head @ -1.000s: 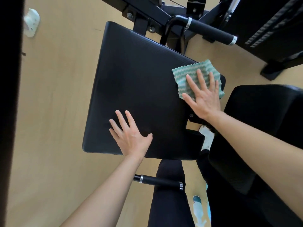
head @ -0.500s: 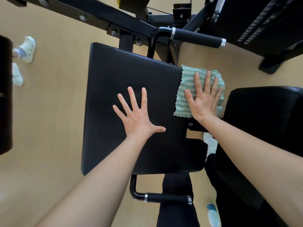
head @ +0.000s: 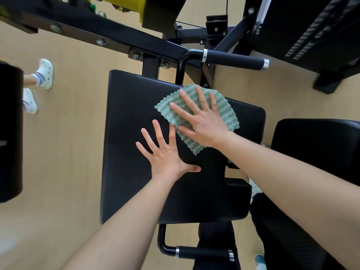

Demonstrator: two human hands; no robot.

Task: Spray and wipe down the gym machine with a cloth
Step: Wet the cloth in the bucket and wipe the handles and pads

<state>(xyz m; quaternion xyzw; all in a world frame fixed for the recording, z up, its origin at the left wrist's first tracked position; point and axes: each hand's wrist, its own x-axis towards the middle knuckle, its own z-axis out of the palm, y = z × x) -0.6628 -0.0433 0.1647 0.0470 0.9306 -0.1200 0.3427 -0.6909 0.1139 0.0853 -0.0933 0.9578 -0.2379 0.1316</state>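
The right hand's fingers (head: 201, 98) are straight and spread apart, pressing flat on the green and white cloth (head: 227, 111). The right hand (head: 201, 123) covers the middle of the cloth. The cloth lies on the far part of the black pad (head: 130, 133) of the gym machine. The left hand's fingers (head: 158, 131) are spread wide too. The left hand (head: 167, 157) lies flat on the pad, just beside the cloth. 1 black handle (head: 233, 60) is past the pad, and 1 more (head: 202, 252) is near the person.

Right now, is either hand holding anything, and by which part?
Nothing gripped: right hand presses flat on the cloth, mid-sheet; left hand lies flat on the pad.
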